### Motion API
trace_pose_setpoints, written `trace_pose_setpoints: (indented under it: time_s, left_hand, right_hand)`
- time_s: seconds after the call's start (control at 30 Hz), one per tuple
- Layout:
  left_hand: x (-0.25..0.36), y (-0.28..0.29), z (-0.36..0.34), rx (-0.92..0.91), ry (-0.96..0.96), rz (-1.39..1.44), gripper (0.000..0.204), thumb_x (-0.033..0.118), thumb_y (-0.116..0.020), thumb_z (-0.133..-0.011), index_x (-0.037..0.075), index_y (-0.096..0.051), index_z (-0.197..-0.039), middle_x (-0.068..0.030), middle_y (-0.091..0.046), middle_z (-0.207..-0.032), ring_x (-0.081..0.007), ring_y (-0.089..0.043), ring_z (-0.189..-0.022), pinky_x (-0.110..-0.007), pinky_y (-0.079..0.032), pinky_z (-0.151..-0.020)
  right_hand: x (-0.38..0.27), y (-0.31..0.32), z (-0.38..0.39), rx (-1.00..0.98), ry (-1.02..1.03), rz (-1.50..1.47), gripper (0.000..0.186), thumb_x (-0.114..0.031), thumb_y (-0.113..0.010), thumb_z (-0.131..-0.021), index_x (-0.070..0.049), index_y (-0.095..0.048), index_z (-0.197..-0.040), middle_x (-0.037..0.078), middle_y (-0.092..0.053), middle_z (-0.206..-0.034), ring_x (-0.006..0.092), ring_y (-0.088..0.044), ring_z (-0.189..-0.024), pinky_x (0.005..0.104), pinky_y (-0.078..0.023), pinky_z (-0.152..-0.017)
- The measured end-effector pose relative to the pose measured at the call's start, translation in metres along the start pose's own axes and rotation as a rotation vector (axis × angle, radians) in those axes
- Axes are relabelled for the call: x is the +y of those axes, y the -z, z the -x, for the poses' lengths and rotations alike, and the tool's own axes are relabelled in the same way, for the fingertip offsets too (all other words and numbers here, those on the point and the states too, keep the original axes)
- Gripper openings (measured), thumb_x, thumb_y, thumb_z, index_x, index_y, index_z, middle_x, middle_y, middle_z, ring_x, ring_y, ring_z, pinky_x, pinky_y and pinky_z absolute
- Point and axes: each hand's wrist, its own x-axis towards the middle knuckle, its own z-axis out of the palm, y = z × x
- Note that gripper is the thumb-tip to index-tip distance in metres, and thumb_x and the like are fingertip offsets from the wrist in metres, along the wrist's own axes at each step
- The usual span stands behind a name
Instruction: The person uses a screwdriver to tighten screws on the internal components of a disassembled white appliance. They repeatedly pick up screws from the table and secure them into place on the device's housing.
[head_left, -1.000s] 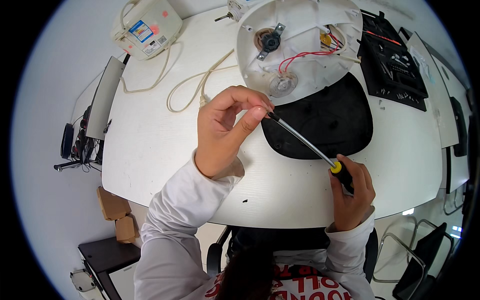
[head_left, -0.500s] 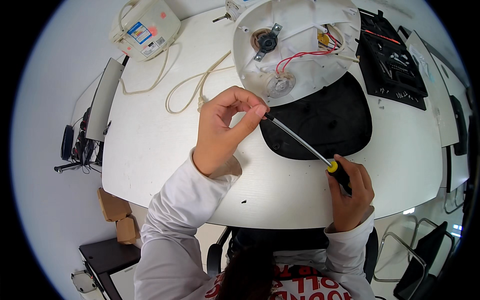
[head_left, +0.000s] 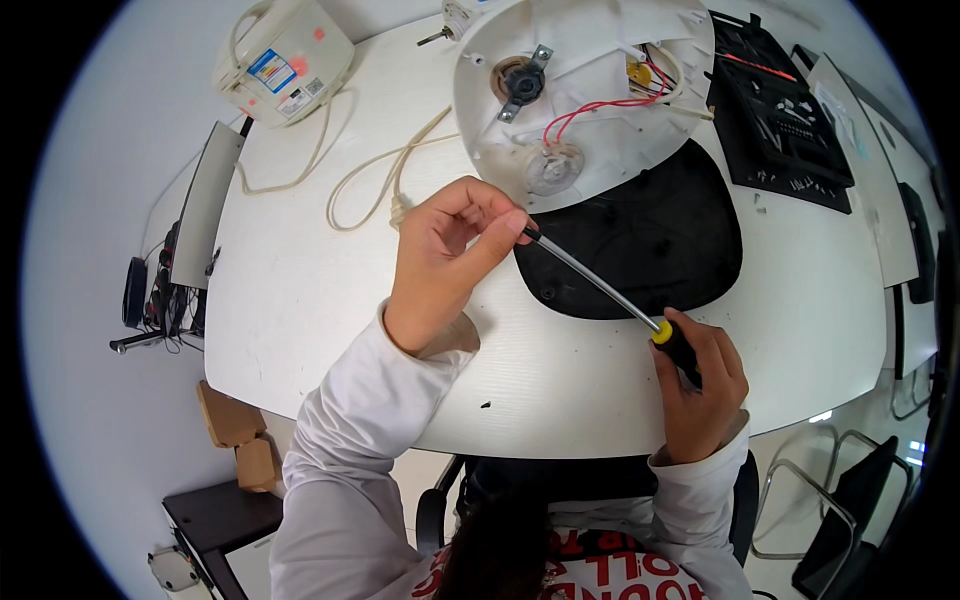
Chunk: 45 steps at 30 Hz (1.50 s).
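Note:
My right hand [head_left: 700,385] holds a screwdriver [head_left: 600,285] by its black and yellow handle, its shaft slanting up to the left. At the dark tip, the thumb and forefinger of my left hand [head_left: 450,255] are pinched together. Whatever sits between those fingertips is hidden. Beneath the shaft lies a black, rounded plastic panel [head_left: 640,240] on the white table. A white plastic housing [head_left: 600,50] with its inside facing up overlaps the panel's far edge. Inside it are red wires [head_left: 600,107], a dark round part with a metal bracket [head_left: 520,88] and a clear disc [head_left: 553,170].
A white rice cooker [head_left: 285,70] stands far left, its beige cord [head_left: 340,195] looping across the table [head_left: 300,300]. At the right lies a black tool case [head_left: 785,130] with bits and loose screws. A small dark piece [head_left: 486,405] rests near the front edge.
The view has shifted slightly. Both hands keep almost the same pose, with the screwdriver tip still at my left fingertips.

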Motion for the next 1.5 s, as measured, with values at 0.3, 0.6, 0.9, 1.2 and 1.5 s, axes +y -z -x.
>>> trace_pose_setpoints:
  time_s: [0.3, 0.6, 0.9, 1.2, 1.5]
  left_hand:
    - [-0.003, -0.007, 0.002, 0.072, 0.045, 0.08, 0.015, 0.018, -0.062, -0.089, 0.003, -0.058, -0.089, -0.0075, -0.063, -0.087, -0.0135, -0.056, -0.083, -0.028, -0.043, -0.082]
    - [-0.007, 0.001, 0.0, 0.012, 0.182, 0.224, 0.016, 0.019, -0.062, -0.09, 0.003, -0.06, -0.091, -0.0071, -0.064, -0.086, -0.0139, -0.059, -0.079, -0.029, -0.045, -0.082]
    - [-0.007, 0.005, -0.003, -0.02, 0.167, 0.359, 0.023, 0.024, -0.057, -0.092, 0.002, -0.062, -0.096, -0.0048, -0.065, -0.083, -0.0124, -0.061, -0.082, -0.026, -0.045, -0.08]
    - [-0.01, 0.006, -0.003, -0.047, 0.15, 0.348, 0.022, 0.02, -0.061, -0.09, 0.001, -0.061, -0.1, -0.0059, -0.066, -0.086, -0.0129, -0.062, -0.083, -0.026, -0.046, -0.082]
    - [-0.012, 0.006, -0.003, -0.044, 0.138, 0.329, 0.019, 0.017, -0.063, -0.088, 0.001, -0.062, -0.098, -0.0052, -0.066, -0.085, -0.0122, -0.062, -0.082, -0.026, -0.045, -0.083]
  right_hand:
    - [-0.004, -0.002, -0.001, 0.064, -0.046, -0.048, 0.035, -0.001, -0.078, -0.064, -0.005, -0.062, -0.095, 0.011, -0.065, -0.086, 0.0259, -0.063, -0.072, 0.0319, -0.048, -0.062]
    - [-0.004, 0.001, -0.002, 0.048, -0.004, -0.032, 0.032, 0.0, -0.078, -0.065, -0.004, -0.06, -0.091, 0.012, -0.064, -0.088, 0.0275, -0.064, -0.072, 0.031, -0.05, -0.061]
    - [-0.003, -0.001, -0.004, 0.053, 0.006, -0.061, 0.031, -0.001, -0.078, -0.067, -0.003, -0.061, -0.093, 0.013, -0.064, -0.088, 0.0266, -0.065, -0.074, 0.0298, -0.052, -0.062]
    - [-0.003, -0.001, -0.004, 0.054, -0.006, -0.068, 0.031, -0.001, -0.078, -0.067, -0.003, -0.061, -0.093, 0.013, -0.064, -0.087, 0.0262, -0.065, -0.073, 0.0293, -0.052, -0.062]
    - [-0.003, -0.001, -0.004, 0.053, -0.016, -0.08, 0.03, -0.001, -0.078, -0.067, -0.003, -0.061, -0.092, 0.013, -0.064, -0.087, 0.0259, -0.065, -0.073, 0.0295, -0.051, -0.062]
